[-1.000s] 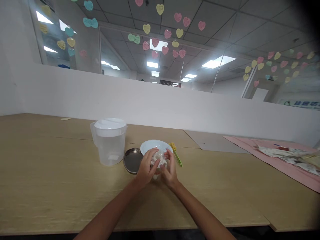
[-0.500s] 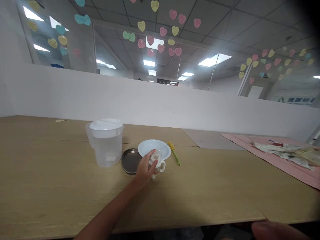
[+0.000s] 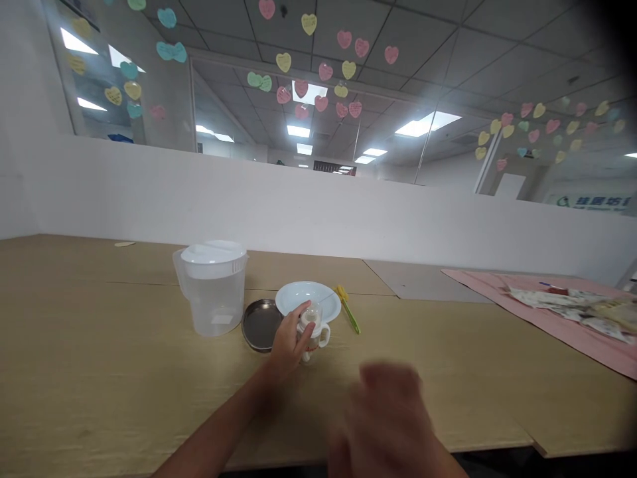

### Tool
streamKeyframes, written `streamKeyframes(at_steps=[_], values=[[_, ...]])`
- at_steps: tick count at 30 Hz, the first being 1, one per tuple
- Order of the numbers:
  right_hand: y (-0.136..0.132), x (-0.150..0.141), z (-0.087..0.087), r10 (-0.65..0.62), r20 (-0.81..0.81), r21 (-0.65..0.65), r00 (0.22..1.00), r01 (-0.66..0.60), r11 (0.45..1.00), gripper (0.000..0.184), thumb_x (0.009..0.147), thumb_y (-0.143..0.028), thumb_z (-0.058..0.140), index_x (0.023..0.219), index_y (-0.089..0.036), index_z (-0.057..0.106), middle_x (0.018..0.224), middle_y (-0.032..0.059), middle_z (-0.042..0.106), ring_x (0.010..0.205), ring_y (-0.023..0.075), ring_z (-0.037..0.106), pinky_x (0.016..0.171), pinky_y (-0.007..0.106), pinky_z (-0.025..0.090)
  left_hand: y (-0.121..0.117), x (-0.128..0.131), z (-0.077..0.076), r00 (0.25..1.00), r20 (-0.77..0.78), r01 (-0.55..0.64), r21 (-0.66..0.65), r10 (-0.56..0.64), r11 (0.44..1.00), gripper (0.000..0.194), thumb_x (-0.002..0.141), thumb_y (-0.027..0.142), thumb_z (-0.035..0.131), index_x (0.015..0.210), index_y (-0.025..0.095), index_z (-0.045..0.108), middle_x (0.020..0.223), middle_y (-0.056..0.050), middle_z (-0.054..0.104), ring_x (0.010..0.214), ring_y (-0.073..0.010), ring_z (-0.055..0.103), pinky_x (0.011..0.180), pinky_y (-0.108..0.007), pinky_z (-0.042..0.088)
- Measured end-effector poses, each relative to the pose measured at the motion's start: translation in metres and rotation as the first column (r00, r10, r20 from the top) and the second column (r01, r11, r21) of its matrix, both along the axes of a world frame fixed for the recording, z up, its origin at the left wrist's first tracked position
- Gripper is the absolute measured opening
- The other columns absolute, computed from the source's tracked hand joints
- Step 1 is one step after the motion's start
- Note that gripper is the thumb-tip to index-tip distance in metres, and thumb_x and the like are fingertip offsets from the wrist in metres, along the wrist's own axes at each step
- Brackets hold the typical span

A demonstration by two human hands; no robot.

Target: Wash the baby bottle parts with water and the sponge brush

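Upright on the table stands a baby bottle (image 3: 312,326) with a clear domed cap and white side handles. My left hand (image 3: 288,340) is closed around it from the left, thumb in front and fingers behind. My right hand (image 3: 385,418) hangs in the foreground above the table's near part, apart from the bottle and smeared by motion, so its fingers cannot be made out. Behind the bottle is a white bowl (image 3: 293,292) with something thin and clear lying in it. A round dark metal pan (image 3: 259,325) sits beside my left hand, partly covered by it.
Left of the pan stands a clear plastic pitcher (image 3: 213,295) with a white lid. A brush (image 3: 350,312) with yellow bristles and a green handle lies right of the bowl. Farther right, a pink cloth (image 3: 540,318) bears packets. A white wall (image 3: 318,209) closes the table's back.
My right hand has come up from the lower right edge to the front of the table. My left hand and the bottle have stayed in place, while the view has tilted slightly up.
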State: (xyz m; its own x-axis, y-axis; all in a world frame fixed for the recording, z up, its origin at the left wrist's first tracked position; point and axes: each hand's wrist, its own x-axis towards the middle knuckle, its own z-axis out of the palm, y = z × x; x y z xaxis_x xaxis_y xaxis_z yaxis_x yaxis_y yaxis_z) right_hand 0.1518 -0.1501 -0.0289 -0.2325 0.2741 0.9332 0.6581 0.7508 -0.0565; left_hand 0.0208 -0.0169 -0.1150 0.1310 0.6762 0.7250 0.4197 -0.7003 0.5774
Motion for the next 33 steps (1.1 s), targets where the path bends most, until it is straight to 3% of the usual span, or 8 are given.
streamKeyframes(at_steps=[3, 6, 8, 11, 14, 21, 33], values=[[0.069, 0.004, -0.001, -0.019, -0.072, 0.011, 0.997, 0.020, 1.000, 0.023, 0.082, -0.030, 0.046, 0.060, -0.023, 0.045, 0.052, -0.0020, 0.043, 0.054, 0.0137, 0.047, 0.064, 0.036, 0.043, 0.001, 0.000, -0.001, 1.000, 0.014, 0.005, 0.033, -0.006, 0.999, 0.040, 0.084, 0.033, 0.040, 0.121, 0.018, 0.041, 0.119, -0.008, 0.052, 0.109, -0.0214, 0.050, 0.093, -0.036, 0.039], [0.121, 0.002, -0.022, -0.041, -0.259, -0.046, 0.965, 0.030, 0.998, 0.014, 0.081, -0.028, 0.044, 0.069, -0.020, 0.046, 0.064, 0.0010, 0.050, 0.063, 0.0147, 0.049, 0.066, 0.035, 0.042, 0.001, 0.000, -0.001, 1.000, 0.009, 0.015, 0.030, -0.015, 0.999, 0.040, 0.085, 0.033, 0.040, 0.122, 0.019, 0.040, 0.120, -0.009, 0.051, 0.111, -0.0200, 0.048, 0.094, -0.036, 0.038], [0.137, -0.001, -0.040, -0.039, -0.365, -0.146, 0.930, -0.015, 0.989, 0.014, 0.083, -0.029, 0.041, 0.085, -0.018, 0.050, 0.079, 0.0050, 0.054, 0.077, 0.0173, 0.051, 0.072, 0.035, 0.043, 0.001, 0.000, -0.001, 1.000, -0.002, 0.016, 0.014, -0.016, 1.000, 0.040, 0.085, 0.033, 0.039, 0.123, 0.019, 0.039, 0.121, -0.009, 0.051, 0.111, -0.0192, 0.048, 0.094, -0.035, 0.038], [0.141, -0.005, -0.060, 0.022, -0.363, -0.213, 0.931, -0.106, 0.971, 0.025, 0.083, -0.031, 0.040, 0.102, -0.017, 0.049, 0.097, 0.0079, 0.055, 0.092, 0.0194, 0.051, 0.083, 0.037, 0.040, 0.001, 0.000, 0.000, 1.000, -0.006, 0.018, 0.006, -0.018, 1.000, 0.041, 0.085, 0.034, 0.039, 0.123, 0.019, 0.039, 0.121, -0.010, 0.051, 0.110, -0.0192, 0.048, 0.094, -0.034, 0.038], [0.137, -0.009, -0.068, 0.066, -0.292, -0.240, 0.954, -0.140, 0.961, 0.031, 0.082, -0.032, 0.042, 0.109, -0.018, 0.048, 0.104, 0.0086, 0.054, 0.098, 0.0208, 0.049, 0.087, 0.038, 0.039, 0.001, 0.000, -0.001, 1.000, -0.003, 0.030, 0.009, -0.030, 0.999, 0.040, 0.086, 0.034, 0.036, 0.124, 0.019, 0.038, 0.121, -0.010, 0.050, 0.110, -0.0187, 0.048, 0.093, -0.034, 0.038], [0.138, -0.016, -0.077, 0.000, -0.310, -0.321, 0.951, -0.104, 0.941, 0.047, 0.078, -0.034, 0.049, 0.120, -0.016, 0.039, 0.113, 0.0119, 0.052, 0.102, 0.0230, 0.050, 0.088, 0.039, 0.041, 0.001, -0.002, -0.002, 0.998, -0.017, 0.067, 0.027, -0.067, 0.997, 0.041, 0.086, 0.032, 0.034, 0.125, 0.018, 0.035, 0.122, -0.010, 0.050, 0.110, -0.0187, 0.047, 0.093, -0.034, 0.038], [0.135, -0.016, -0.076, -0.029, -0.291, -0.341, 0.956, -0.076, 0.937, 0.042, 0.079, -0.034, 0.048, 0.117, -0.017, 0.043, 0.112, 0.0115, 0.053, 0.104, 0.0230, 0.050, 0.088, 0.039, 0.041, 0.002, -0.002, -0.003, 0.998, -0.034, 0.062, 0.034, -0.061, 0.997, 0.041, 0.086, 0.029, 0.033, 0.127, 0.019, 0.034, 0.124, -0.010, 0.047, 0.112, -0.0187, 0.046, 0.094, -0.035, 0.037]])
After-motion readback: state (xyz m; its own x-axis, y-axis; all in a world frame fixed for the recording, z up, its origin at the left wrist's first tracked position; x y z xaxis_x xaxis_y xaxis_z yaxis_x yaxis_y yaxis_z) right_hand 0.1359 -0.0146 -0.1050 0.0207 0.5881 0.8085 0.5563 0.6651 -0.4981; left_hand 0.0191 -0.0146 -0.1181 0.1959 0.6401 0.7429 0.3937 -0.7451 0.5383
